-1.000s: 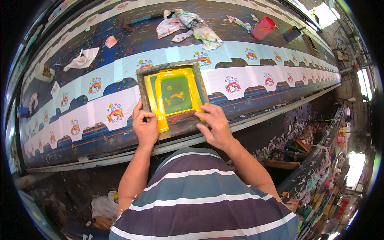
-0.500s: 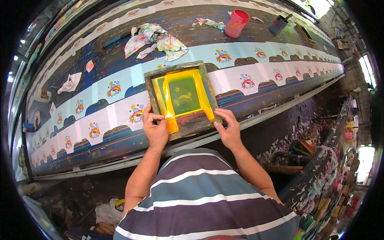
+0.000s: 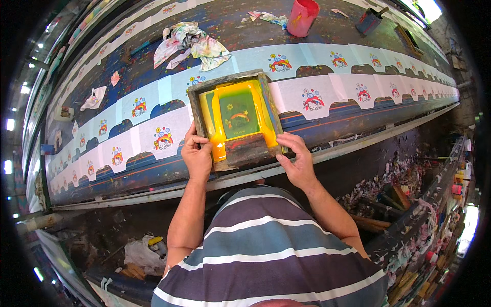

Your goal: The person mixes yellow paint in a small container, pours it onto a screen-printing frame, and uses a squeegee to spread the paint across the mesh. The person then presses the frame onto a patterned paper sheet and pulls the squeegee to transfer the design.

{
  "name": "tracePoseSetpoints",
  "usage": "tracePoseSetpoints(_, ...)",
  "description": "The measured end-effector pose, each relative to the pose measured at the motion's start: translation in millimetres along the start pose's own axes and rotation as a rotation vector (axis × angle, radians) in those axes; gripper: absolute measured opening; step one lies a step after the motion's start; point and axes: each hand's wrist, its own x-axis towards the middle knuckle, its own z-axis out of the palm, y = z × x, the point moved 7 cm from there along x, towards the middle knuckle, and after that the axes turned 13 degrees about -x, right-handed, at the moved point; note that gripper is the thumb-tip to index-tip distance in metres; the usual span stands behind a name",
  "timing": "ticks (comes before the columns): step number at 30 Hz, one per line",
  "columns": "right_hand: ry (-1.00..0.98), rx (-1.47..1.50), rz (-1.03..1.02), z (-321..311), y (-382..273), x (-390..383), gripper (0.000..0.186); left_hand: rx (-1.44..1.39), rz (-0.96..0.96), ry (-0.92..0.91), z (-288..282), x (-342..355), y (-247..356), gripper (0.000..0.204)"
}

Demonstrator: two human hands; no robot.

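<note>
My left hand [image 3: 198, 157] and my right hand [image 3: 298, 161] grip the near corners of a worn wooden screen-printing frame [image 3: 225, 82], thumbs on top. The frame lies over the near row of pale pink fabric pieces [image 3: 327, 87] on the long table. Thick yellow ink [image 3: 217, 123] runs down both sides of its mesh [image 3: 239, 105]. A rainbow picture with flowers shows through the greenish middle. At the frame's near end is a reddish-brown, ink-stained bar [image 3: 250, 146]; whether it is loose cannot be told. My fingertips under the frame are hidden.
Behind the frame runs a row of light blue printed pieces [image 3: 307, 53]. Farther back are a stained rag [image 3: 192, 45], a pink-red bucket [image 3: 303, 18] and a dark pot with a stick [image 3: 369, 21]. A pale rail [image 3: 348, 142] edges the table close to me.
The frame has shifted slightly and sits squarer over the pink row. The picture under the mesh shows more clearly and in stronger colour. Both hands keep their hold; the view has turned a little.
</note>
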Motion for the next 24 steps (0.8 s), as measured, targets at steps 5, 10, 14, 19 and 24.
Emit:
tracePoseSetpoints(5, 0.051, -0.148, -0.069, -2, -20, 5, 0.046, 0.019, -0.006, 0.001, -1, 2, -1, 0.025)
tracePoseSetpoints(10, -0.153, -0.339, -0.368, 19, -70, 14, 0.048, 0.033, 0.004, -0.003, -1, 0, -6, 0.023)
tracePoseSetpoints(14, -0.269, -0.478, -0.464, 40, -86, 36, 0.043, 0.093, 0.000, 0.020, -3, 0, -8, 0.020)
tracePoseSetpoints(19, -0.337, -0.510, -0.485, 52, -89, 61, 0.043, 0.124, 0.011, 0.014, -3, -1, -8, 0.019)
tracePoseSetpoints(24, -0.437, -0.461, -0.428, 46, -87, 81, 0.043, 0.130, 0.061, 0.022, 2, -2, -4, 0.018)
